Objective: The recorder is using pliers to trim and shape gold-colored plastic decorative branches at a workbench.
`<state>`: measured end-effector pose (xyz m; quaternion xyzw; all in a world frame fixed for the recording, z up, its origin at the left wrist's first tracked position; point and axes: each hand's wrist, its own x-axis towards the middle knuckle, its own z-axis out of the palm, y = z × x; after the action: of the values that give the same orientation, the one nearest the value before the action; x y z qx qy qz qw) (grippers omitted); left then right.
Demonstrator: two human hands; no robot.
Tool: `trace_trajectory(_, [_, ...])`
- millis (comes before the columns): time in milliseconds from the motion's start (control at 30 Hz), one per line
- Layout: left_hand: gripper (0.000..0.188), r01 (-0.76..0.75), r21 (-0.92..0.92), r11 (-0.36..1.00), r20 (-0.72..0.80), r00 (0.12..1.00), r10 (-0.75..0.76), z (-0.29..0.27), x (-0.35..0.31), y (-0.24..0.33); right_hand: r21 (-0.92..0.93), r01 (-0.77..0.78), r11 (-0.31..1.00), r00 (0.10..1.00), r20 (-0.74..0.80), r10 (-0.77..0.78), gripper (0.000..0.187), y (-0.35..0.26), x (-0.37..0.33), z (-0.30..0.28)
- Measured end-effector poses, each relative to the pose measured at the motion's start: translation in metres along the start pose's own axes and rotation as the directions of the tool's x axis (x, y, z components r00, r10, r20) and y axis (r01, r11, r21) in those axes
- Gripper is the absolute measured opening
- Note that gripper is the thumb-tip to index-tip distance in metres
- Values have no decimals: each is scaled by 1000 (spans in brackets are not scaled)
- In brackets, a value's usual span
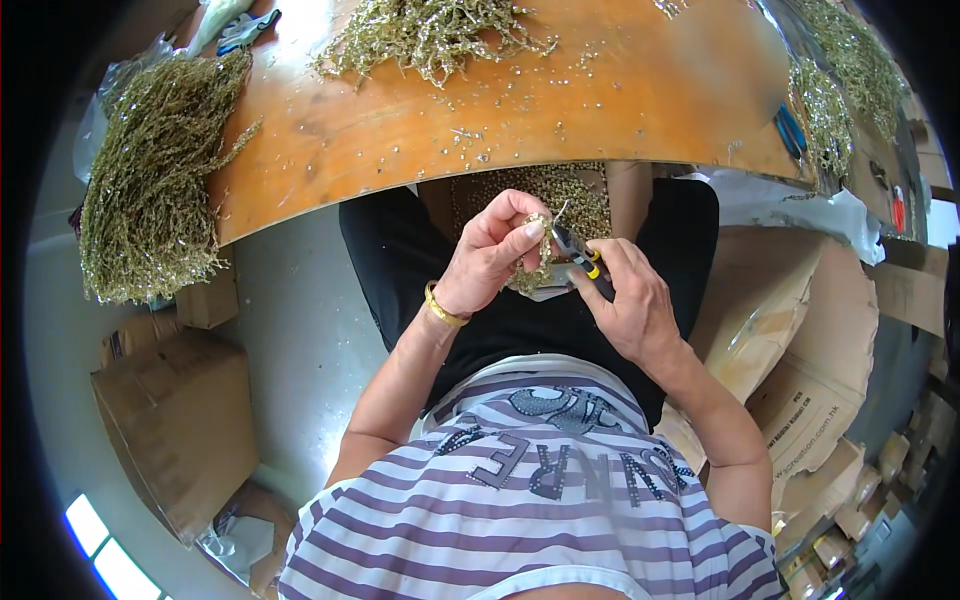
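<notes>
My left hand [490, 252] pinches a small glittery gold sprig [540, 250] over my lap, a gold bangle on its wrist. My right hand [630, 300] grips small pliers [578, 255] with black and yellow handles, their jaws touching the sprig's wire end. Both hands are held just below the edge of an orange wooden table [520, 110]. A box of loose gold sprigs [560, 190] rests on my lap beyond the hands.
Heaps of gold sprigs lie on the table: one at the top [425, 35], a big bundle hanging over the left edge [150, 180], more at the right [840, 90]. Cardboard boxes stand on the floor at left [180, 420] and right [800, 380].
</notes>
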<state>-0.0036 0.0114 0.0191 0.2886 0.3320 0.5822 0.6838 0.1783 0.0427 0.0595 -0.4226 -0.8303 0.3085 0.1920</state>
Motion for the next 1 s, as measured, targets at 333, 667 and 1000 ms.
trace_trajectory(333, [9, -247, 97, 964, -58, 966, 253, 6, -3, -21, 285, -255, 924, 941, 292, 170, 26, 8, 5, -15])
trace_trajectory(667, [7, -332, 56, 941, -54, 941, 335, 9, -1, -16, 103, -163, 981, 984, 95, 154, 29, -14, -3, -13])
trace_trajectory(1000, [9, -386, 239, 891, -32, 914, 405, 4, -3, -17, -22, -66, 998, 998, 19, 66, 30, -11, -3, -9])
